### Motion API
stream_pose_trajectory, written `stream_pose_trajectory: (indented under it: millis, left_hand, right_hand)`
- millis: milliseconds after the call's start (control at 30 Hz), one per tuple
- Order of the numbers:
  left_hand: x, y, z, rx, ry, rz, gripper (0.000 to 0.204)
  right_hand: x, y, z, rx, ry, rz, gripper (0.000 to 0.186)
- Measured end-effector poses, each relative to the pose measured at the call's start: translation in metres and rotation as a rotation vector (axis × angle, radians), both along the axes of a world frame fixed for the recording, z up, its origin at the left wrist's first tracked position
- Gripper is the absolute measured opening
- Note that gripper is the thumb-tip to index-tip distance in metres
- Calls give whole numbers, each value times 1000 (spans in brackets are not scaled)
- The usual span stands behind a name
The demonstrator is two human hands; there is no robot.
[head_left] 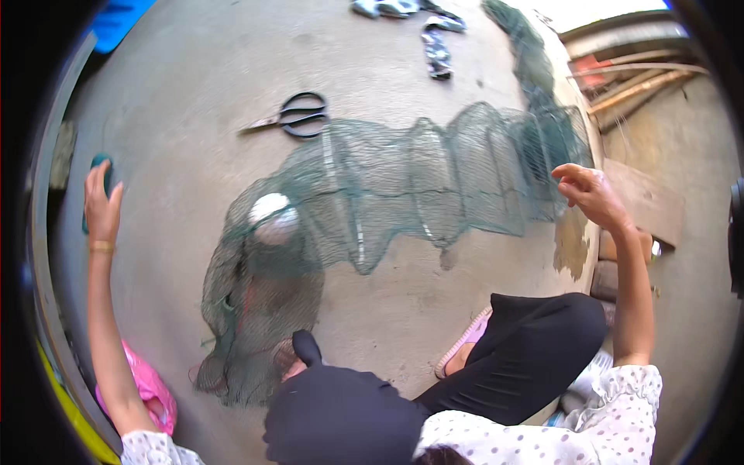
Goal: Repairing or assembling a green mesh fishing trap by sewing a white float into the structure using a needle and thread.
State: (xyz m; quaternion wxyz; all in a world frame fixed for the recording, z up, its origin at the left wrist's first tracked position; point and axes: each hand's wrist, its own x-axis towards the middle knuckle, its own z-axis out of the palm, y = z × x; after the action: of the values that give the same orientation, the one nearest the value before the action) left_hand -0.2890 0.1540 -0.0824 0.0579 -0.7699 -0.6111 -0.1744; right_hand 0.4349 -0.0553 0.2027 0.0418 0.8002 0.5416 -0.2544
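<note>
At the far left, my left hand (101,211) has its fingers around a dark green, elongated object (107,168), with the thumb apart; its exact kind is unclear. My right hand (595,195) is raised by the right end of the net, fingers curled in; whatever they may pinch is too small to see. Between the hands a green mesh fish trap net (395,178) with several frame ribs lies stretched across the floor. A white round thing (273,218) shows at its left part. Scissors with black handles (304,115) lie just beyond the net, blades pointing left.
More bunched green net (527,54) runs away at the far right. Patterned cloth pieces (438,50) lie at the back. Wooden sticks (643,89) and a board (643,201) are at right. A pink bag (147,384) sits by my left arm. My bent leg (519,356) is in front.
</note>
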Motion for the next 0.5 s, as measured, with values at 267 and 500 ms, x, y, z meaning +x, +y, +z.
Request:
stream_pose_trajectory:
  millis: [267,500]
  left_hand:
    - [271,-133,155,-846,-944,-218,14]
    - [368,-127,153,-1159,-777,95,17]
  right_hand:
    - [115,-122,-22,63,120,-179,17]
    - [59,-98,-87,354,314,130,25]
